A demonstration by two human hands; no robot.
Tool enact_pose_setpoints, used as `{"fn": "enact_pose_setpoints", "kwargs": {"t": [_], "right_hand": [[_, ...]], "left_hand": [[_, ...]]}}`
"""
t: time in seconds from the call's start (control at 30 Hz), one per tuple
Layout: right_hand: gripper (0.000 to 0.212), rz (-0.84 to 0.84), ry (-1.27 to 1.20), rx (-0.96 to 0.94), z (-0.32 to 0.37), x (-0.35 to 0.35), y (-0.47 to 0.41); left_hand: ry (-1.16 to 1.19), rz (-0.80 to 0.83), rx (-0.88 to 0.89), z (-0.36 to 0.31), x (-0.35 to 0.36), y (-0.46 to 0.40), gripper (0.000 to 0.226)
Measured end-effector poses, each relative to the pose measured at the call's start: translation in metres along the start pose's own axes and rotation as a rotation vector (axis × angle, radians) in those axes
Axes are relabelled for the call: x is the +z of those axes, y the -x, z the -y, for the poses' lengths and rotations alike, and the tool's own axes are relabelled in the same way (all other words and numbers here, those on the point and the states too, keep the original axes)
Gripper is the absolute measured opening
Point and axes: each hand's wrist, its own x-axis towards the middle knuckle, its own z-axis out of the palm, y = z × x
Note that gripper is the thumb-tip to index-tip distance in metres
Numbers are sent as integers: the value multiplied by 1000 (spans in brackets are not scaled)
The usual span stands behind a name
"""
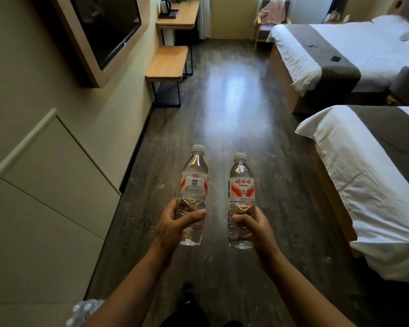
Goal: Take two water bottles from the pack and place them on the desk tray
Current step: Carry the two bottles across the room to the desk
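Note:
I hold two clear water bottles upright in front of me over the dark wooden floor. My left hand (175, 220) grips the lower half of the left bottle (194, 182), whose red-and-white label faces away. My right hand (253, 225) grips the lower half of the right bottle (242, 185), with its red lettering facing me. The pack of bottles (84, 311) shows at the bottom left edge, partly hidden by my left forearm. Far ahead on the left stands the wooden desk (187, 17) with a dark tray (169, 14) and a kettle (165, 4) on it.
A low wooden bench (168, 63) stands against the left wall before the desk. A wall-mounted TV (102, 27) and white cabinet panels (45, 190) line the left. Two beds (373, 171) fill the right side. A chair with pink cloth (273, 13) stands at the back.

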Motion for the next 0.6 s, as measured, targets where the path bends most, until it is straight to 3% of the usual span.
{"fn": "enact_pose_setpoints", "kwargs": {"t": [0.2,0.37,0.6], "right_hand": [[69,4,-2,8,12,8,-58],[56,-44,-5,26,31,15,-148],[64,-103,-1,18,78,38,-266]], "left_hand": [[0,15,14,-14,0,-66,89],[20,62,4,-32,-3,-165,79],[64,114,-22,-76,-17,-291,75]]}}
